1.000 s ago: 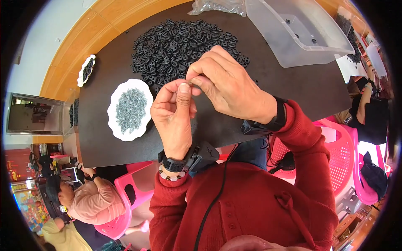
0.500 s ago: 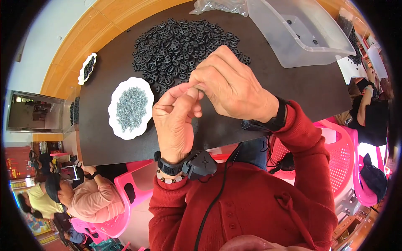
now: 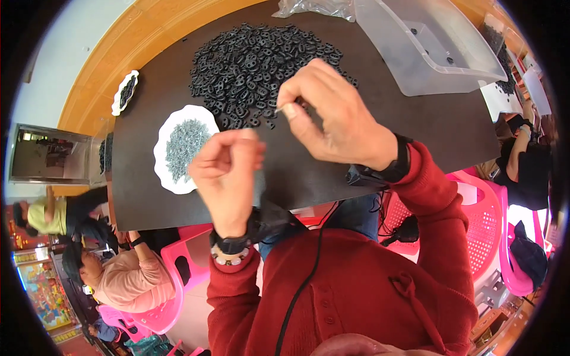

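My right hand [image 3: 338, 115] is raised over the near edge of a pile of black two-holed plastic pieces [image 3: 249, 65]. Its thumb and forefinger pinch a tiny silver metal piece [image 3: 278, 110], too small to name more exactly. My left hand [image 3: 228, 172] hangs at the right rim of a scalloped white plate [image 3: 163, 172], apart from the other hand. Its fingers are curled, with the thumb pressed on them, slightly smeared; what they hold, if anything, is hidden. Many small slender silver metal pieces [image 3: 184, 148] lie heaped on the plate.
A translucent plastic bin [image 3: 427, 83] with a few black pieces stands at the back right, near a clear plastic bag [image 3: 314, 7]. A smaller white dish [image 3: 116, 107] of dark bits sits at the far left table edge. Other people sit on pink chairs at both sides.
My hands have come apart. The left has moved left toward the white plate, while the right stays over the pile holding the tiny metal piece. In the left background, a person has changed position.
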`<state>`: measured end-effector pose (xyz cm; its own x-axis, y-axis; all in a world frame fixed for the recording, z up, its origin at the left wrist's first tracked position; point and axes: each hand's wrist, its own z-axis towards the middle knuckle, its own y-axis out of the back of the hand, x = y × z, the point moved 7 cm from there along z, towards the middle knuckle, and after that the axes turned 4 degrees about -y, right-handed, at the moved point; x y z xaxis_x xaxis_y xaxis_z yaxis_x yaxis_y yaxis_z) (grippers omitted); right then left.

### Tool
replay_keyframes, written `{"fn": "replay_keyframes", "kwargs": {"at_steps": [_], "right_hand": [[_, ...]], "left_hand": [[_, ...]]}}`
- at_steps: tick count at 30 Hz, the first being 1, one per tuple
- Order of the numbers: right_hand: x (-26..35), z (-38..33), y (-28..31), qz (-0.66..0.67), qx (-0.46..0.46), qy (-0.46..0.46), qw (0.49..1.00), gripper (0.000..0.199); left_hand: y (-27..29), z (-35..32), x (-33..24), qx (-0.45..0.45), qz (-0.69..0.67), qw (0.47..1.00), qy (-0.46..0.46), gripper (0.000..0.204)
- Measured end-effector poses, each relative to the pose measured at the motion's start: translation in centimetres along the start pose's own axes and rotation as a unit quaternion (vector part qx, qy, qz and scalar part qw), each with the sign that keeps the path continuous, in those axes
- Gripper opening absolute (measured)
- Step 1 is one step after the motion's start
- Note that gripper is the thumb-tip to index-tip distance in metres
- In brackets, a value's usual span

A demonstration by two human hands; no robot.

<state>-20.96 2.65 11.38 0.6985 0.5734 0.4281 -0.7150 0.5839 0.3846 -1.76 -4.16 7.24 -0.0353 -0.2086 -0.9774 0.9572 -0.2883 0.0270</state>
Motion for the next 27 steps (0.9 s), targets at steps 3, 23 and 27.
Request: {"fn": "replay_keyframes", "kwargs": {"at_steps": [3, 23, 27], "right_hand": [[-1.2, -0.1, -0.5, 0.000, -0.002, -0.038, 0.999, 0.009], [-1.6, -0.8, -2.5, -0.003, 0.040, -0.128, 0.991, 0.004], [-2.8, -1.4, -2.1, 0.027, 0.027, -0.109, 0.993, 0.005]], "left_hand": [[7.4, 1.7, -0.2, -0.089, 0.161, 0.983, -0.013, 0.025], [17.4, 5.2, 2.4, -0.084, 0.341, 0.936, -0.014, 0.029], [6.9, 4.3, 3.7, 0.039, 0.082, 0.995, 0.051, 0.027]]}}
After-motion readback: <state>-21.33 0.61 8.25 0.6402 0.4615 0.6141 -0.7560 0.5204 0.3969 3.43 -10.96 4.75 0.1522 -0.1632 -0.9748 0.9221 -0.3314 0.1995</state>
